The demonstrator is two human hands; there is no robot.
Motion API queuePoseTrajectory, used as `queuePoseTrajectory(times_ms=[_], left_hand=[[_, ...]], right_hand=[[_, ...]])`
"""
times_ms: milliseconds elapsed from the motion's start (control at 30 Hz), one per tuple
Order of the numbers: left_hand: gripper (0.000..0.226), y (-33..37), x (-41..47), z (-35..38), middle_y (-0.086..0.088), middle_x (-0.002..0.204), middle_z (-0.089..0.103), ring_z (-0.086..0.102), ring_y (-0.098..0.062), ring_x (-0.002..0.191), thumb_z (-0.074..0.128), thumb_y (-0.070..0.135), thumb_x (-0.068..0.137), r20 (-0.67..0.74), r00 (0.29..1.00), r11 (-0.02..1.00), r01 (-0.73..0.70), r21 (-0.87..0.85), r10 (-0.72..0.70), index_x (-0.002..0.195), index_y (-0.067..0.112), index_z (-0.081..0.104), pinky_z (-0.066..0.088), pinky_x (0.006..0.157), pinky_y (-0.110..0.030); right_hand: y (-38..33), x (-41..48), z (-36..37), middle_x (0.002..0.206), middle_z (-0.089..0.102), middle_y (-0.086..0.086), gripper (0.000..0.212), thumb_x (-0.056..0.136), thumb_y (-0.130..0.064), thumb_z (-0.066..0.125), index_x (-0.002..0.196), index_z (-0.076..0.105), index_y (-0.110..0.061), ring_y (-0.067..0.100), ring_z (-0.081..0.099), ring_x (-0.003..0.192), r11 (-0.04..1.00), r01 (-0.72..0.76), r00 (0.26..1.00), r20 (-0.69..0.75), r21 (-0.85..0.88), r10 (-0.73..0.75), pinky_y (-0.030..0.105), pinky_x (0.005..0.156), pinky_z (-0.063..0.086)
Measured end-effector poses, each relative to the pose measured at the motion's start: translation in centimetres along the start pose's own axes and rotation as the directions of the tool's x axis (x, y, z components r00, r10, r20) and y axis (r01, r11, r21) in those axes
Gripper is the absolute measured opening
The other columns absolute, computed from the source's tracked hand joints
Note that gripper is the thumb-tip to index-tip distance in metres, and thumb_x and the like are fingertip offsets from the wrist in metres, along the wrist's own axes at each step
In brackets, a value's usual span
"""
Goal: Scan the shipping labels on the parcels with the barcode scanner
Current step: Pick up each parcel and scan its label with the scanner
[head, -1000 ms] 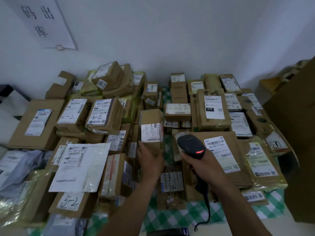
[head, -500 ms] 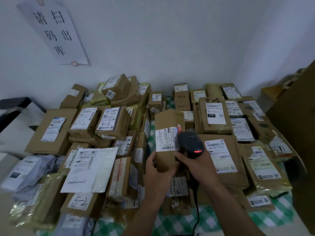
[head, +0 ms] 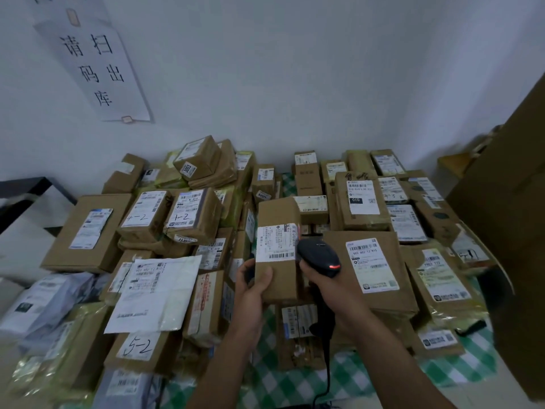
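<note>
Brown cardboard forms the held parcel [head: 277, 278], which stands upright at centre, raised above the pile. The left hand [head: 253, 286] grasps its lower part, with the thumb laid across the front face. Its white shipping label [head: 275, 242] faces me. A barcode runs along the label's bottom edge, but I cannot read the small print. The right hand [head: 324, 283] is wrapped round the handle of the black barcode scanner [head: 320, 256]. The scanner head sits just beside the label's right edge and shows a red light on its back. The scanner cable [head: 326, 364] hangs down between the forearms.

Legible writing:
- wall sign [head: 97, 69]: 请扫码出库
- near-left box [head: 138, 346]: handwritten "5-2"
- left-centre box [head: 188, 216]: handwritten "1-2"
- rear box [head: 361, 199]: "010"
- top-stacked box [head: 194, 160]: "3003"
- flat parcel [head: 371, 264], right of the scanner: "502 602 12 815"

Edges and room: parcels cover the tabletop [head: 460, 370] back to the wall, touching or overlapping. Green checked cloth [head: 295, 388] shows along the near edge, around the forearms. A tall brown carton [head: 513, 231] stands at the right border, just beside the pile.
</note>
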State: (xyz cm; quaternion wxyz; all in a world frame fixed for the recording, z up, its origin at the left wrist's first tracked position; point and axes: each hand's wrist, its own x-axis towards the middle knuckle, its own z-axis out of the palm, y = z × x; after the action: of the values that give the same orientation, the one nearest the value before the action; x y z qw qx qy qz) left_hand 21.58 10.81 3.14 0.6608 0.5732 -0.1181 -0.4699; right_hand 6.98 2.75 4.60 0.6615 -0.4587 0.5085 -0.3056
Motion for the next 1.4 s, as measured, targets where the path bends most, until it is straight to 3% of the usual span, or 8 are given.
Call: queuePoseTrajectory(times_ms=[300, 433, 533, 700, 900, 1100, 1233, 1400], left_hand=[[0.084, -0.4, -0.1, 0.5, -0.001, 0.135, 0.065, 0.064, -0.025, 0.121, 0.085, 0.031, 0.067, -0.004, 1.000, 0.997, 0.017, 0.077, -0.017, 0.144, 0.029, 0.051, 0.054, 0.102, -0.052], [0.076, -0.6, 0.2, 0.1, 0.000, 0.133, 0.068, 0.066, -0.024, 0.119, 0.085, 0.016, 0.077, 0.007, 0.999, 0.997, 0.042, 0.069, -0.043, 0.145, 0.025, 0.053, 0.057, 0.099, -0.051], [0.074, -0.3, 0.3, -0.4, 0.003, 0.131, 0.070, 0.067, -0.024, 0.118, 0.084, 0.011, 0.077, 0.047, 0.998, 0.994, 0.048, 0.094, -0.053, 0.143, 0.030, 0.056, 0.059, 0.095, -0.050], [0.091, 1.4, 0.1, -1.3, 0.001, 0.133, 0.068, 0.067, -0.027, 0.119, 0.094, 0.021, 0.060, 0.108, 0.993, 0.991, 0.034, 0.129, -0.048, 0.142, 0.038, 0.057, 0.059, 0.094, -0.055], [0.091, 4.1, 0.2, -1.2, 0.005, 0.126, 0.068, 0.065, -0.025, 0.120, 0.095, 0.030, 0.056, 0.100, 0.995, 0.966, -0.027, 0.257, 0.002, 0.137, 0.042, 0.057, 0.059, 0.094, -0.054], [0.090, 7.4, 2.5, -0.3, 0.014, 0.123, 0.064, 0.062, -0.006, 0.112, 0.084, 0.001, 0.081, 0.053, 0.989, 0.948, -0.148, 0.282, 0.139, 0.153, 0.031, 0.040, 0.054, 0.103, -0.048], [0.102, 8.9, 4.7, 0.1, 0.016, 0.118, 0.061, 0.059, -0.015, 0.122, 0.086, 0.000, 0.077, 0.038, 0.981, 0.920, -0.189, 0.342, 0.188, 0.158, 0.030, 0.032, 0.051, 0.106, -0.052], [0.104, 9.4, 6.2, -0.1, 0.000, 0.139, 0.061, 0.059, -0.019, 0.126, 0.086, -0.004, 0.075, 0.047, 0.975, 0.903, -0.219, 0.371, 0.217, 0.156, 0.035, 0.033, 0.051, 0.106, -0.053]], right_hand=[[0.7, -0.7, -0.7, 0.098, 0.080, -0.005, 0.030, 0.084, -0.042, 0.084, 0.110, 0.074, -0.035, 0.022, 0.075, 0.096, 0.997, -0.055, 0.998, -0.029, 0.045, 0.057, 0.050, 0.087, 0.063], [0.5, -1.3, -1.0, 0.094, 0.080, -0.005, 0.026, 0.086, -0.038, 0.083, 0.110, 0.073, -0.034, 0.019, 0.076, 0.086, 0.999, -0.025, 0.998, -0.048, 0.024, 0.026, 0.048, 0.081, 0.065], [-0.1, -1.7, -0.8, 0.097, 0.080, -0.008, 0.025, 0.084, -0.041, 0.084, 0.107, 0.073, -0.037, 0.018, 0.075, 0.095, 1.000, 0.014, 0.999, -0.036, 0.021, -0.013, 0.048, 0.086, 0.063], [-1.3, -2.2, -0.2, 0.100, 0.080, -0.012, 0.034, 0.080, -0.030, 0.088, 0.111, 0.075, -0.032, 0.013, 0.074, 0.100, 0.996, 0.089, 0.996, 0.029, -0.017, -0.088, 0.043, 0.092, 0.060], [-2.9, -2.1, 0.7, 0.106, 0.077, -0.014, 0.034, 0.083, -0.031, 0.086, 0.112, 0.071, -0.039, 0.009, 0.070, 0.104, 0.991, 0.134, 0.991, 0.015, -0.026, -0.134, 0.041, 0.092, 0.059], [-4.5, -2.4, 0.6, 0.082, 0.078, -0.008, 0.023, 0.086, -0.033, 0.083, 0.104, 0.070, -0.033, 0.007, 0.074, 0.074, 0.979, 0.177, 0.984, 0.006, -0.105, -0.177, 0.041, 0.079, 0.059], [-5.1, -2.7, 0.9, 0.081, 0.078, -0.003, 0.016, 0.088, -0.034, 0.080, 0.099, 0.073, -0.024, 0.014, 0.073, 0.066, 0.972, 0.150, 0.986, 0.102, -0.180, -0.133, 0.048, 0.080, 0.062], [-5.5, -3.0, 0.8, 0.078, 0.077, 0.000, 0.013, 0.090, -0.032, 0.079, 0.097, 0.070, -0.026, 0.012, 0.069, 0.061, 0.964, 0.172, 0.978, 0.152, -0.203, -0.143, 0.042, 0.074, 0.060]])
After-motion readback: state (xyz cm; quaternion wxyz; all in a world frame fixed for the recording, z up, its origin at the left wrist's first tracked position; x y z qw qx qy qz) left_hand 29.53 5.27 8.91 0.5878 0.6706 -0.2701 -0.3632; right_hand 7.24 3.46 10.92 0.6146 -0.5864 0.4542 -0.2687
